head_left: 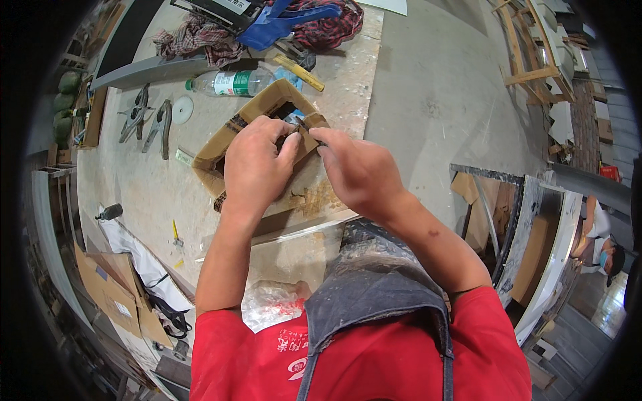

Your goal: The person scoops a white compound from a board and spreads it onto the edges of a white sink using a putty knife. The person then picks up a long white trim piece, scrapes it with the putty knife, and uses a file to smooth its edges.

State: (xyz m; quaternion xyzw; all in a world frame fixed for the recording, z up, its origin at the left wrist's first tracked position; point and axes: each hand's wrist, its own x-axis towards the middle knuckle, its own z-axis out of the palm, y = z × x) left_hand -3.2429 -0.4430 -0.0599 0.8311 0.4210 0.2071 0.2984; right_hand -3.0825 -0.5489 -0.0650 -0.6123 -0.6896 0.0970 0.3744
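Note:
A small open cardboard box (pixel 212 148) sits tilted across the worktable in front of me. Over its near right part my left hand (pixel 257 164) is closed, with thumb and index finger pinched together. My right hand (pixel 364 174) is closed too, its fingertips at the box's right corner, close to the left hand's. A small dark, thin piece (pixel 299 123) shows between the two hands; its kind cannot be made out. Something bluish lies inside the box, mostly hidden by my left hand.
Beyond the box lie a clear plastic bottle (pixel 235 83), a yellow bar (pixel 299 72) and checked cloths (pixel 197 41). Spring clamps (pixel 160 129) and a white disc (pixel 182 109) are to its left. A wooden frame (pixel 535 73) stands far right; another person (pixel 594 244) is at the right edge.

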